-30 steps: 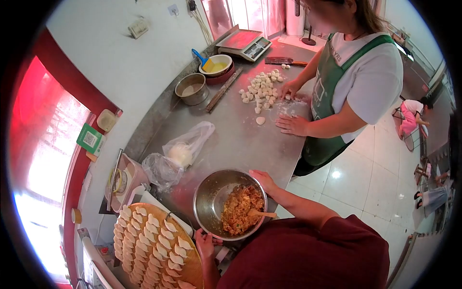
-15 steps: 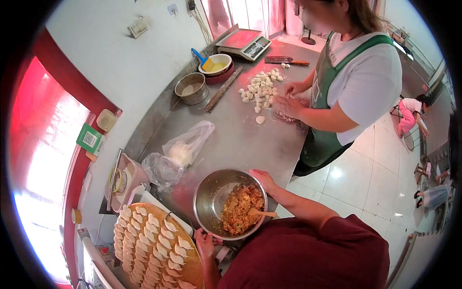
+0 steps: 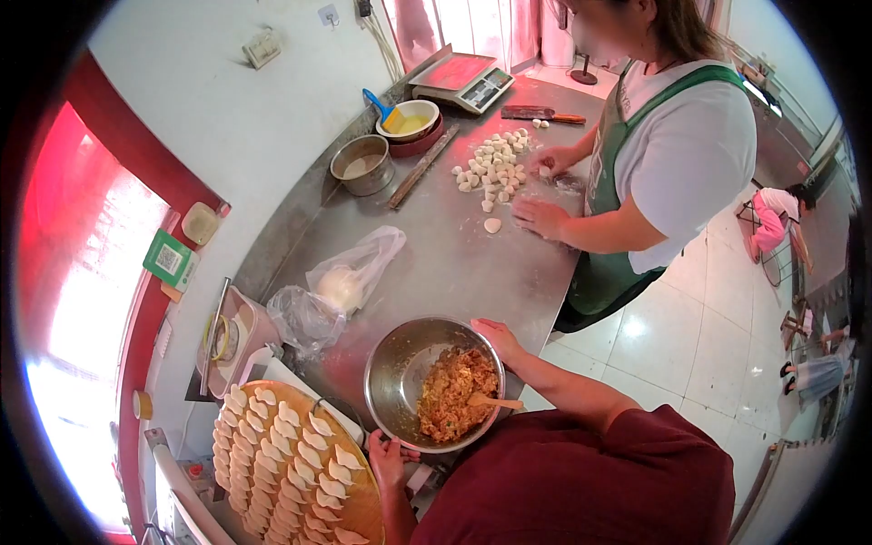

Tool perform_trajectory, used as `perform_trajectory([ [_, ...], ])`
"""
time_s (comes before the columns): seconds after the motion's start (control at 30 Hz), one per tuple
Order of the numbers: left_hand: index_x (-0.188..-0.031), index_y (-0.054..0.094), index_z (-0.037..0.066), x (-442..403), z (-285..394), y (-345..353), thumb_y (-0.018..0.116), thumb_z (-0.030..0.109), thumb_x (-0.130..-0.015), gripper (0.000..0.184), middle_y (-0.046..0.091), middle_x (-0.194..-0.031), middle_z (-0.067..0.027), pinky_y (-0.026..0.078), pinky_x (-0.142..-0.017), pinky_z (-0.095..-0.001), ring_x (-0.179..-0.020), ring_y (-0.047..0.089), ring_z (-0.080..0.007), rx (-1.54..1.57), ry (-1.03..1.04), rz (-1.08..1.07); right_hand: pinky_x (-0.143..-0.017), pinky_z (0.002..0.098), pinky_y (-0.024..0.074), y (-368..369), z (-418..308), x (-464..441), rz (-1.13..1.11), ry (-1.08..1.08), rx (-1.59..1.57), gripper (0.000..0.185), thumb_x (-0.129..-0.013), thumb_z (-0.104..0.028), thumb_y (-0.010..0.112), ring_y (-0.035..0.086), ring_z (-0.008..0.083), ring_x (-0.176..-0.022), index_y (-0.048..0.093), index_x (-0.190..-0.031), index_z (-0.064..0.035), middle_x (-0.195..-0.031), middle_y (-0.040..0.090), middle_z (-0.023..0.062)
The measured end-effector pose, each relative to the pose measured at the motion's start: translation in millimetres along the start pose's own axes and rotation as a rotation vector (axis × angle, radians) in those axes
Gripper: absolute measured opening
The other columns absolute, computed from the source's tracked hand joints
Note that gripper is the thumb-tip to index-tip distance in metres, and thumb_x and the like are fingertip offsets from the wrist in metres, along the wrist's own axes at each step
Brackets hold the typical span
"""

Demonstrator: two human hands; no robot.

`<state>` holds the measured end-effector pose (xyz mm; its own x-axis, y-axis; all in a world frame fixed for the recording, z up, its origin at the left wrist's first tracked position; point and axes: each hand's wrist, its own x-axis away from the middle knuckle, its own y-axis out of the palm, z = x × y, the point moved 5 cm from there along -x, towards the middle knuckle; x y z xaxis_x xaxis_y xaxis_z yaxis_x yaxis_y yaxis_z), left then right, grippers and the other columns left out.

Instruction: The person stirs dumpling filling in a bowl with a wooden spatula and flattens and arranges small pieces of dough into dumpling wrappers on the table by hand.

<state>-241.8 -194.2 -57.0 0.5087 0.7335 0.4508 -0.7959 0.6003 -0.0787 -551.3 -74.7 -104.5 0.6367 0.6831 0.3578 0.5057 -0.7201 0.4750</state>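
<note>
A steel mixing bowl (image 3: pixel 386 363) holds reddish-brown minced filling (image 3: pixel 454 391). A wooden spoon (image 3: pixel 495 401) rests in the filling, its handle lying over the rim. My right hand (image 3: pixel 498 341) grips the rim on the far right side. At the lower left of the bowl, my left hand (image 3: pixel 391 457) is closed on its edge, with the fingers partly hidden. Just left of that hand lies a round wooden board (image 3: pixel 359 495) covered with rows of folded dumplings (image 3: pixel 286 459).
Across the steel table (image 3: pixel 436 245) a co-worker in a green apron (image 3: pixel 609 168) handles dough pieces (image 3: pixel 495 163). A plastic bag with dough (image 3: pixel 345 282), a rolling pin (image 3: pixel 424 167), a steel pot (image 3: pixel 363 165), a cleaver (image 3: pixel 536 114) and a scale (image 3: pixel 465 80) also stand there.
The co-worker's hands have moved apart, one lying on the table nearer the bowl and the other by the dough pieces. My hands and the mixing bowl stay in place.
</note>
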Motion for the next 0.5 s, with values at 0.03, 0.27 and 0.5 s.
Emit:
perform_trajectory([
  [0.03, -0.113, 0.036, -0.001, -0.3, 0.1, 0.2, 0.043, 0.006, -0.092, 0.024, 0.056, -0.078, -0.0164, 0.051, -0.044, -0.0328, -0.052, 0.06, -0.0226, -0.005, 0.0, -0.001, -0.067, 0.0256, 0.0475, 0.0, -0.6, 0.4, 0.005, -0.003, 0.011, 0.035, -0.09, -0.033, 0.056, 0.057, 0.0112, -0.072, 0.062, -0.099, 0.0009, -0.085, 0.063, 0.0037],
  [0.27, -0.111, 0.039, 0.0, -0.5, -0.5, 0.1, 0.044, 0.008, -0.092, 0.021, 0.058, -0.075, -0.0141, 0.051, -0.046, -0.0327, -0.053, 0.06, -0.0205, 0.017, -0.011, 0.006, -0.066, 0.0253, 0.0474, 0.7, -1.2, 1.1, 0.0, -0.003, 0.007, 0.034, -0.09, -0.033, 0.056, 0.057, 0.0106, -0.072, 0.062, -0.099, 0.0001, -0.084, 0.062, 0.0029],
  [0.5, -0.11, 0.039, 0.0, 0.3, 0.5, 0.3, 0.044, 0.008, -0.092, 0.02, 0.058, -0.075, -0.0135, 0.051, -0.046, -0.0325, -0.053, 0.06, -0.0201, 0.013, -0.001, -0.002, -0.066, 0.0249, 0.0471, 1.0, -0.7, 0.8, 0.002, -0.001, -0.006, 0.033, -0.091, -0.032, 0.055, 0.056, 0.0101, -0.071, 0.063, -0.097, -0.0004, -0.082, 0.062, 0.0023],
])
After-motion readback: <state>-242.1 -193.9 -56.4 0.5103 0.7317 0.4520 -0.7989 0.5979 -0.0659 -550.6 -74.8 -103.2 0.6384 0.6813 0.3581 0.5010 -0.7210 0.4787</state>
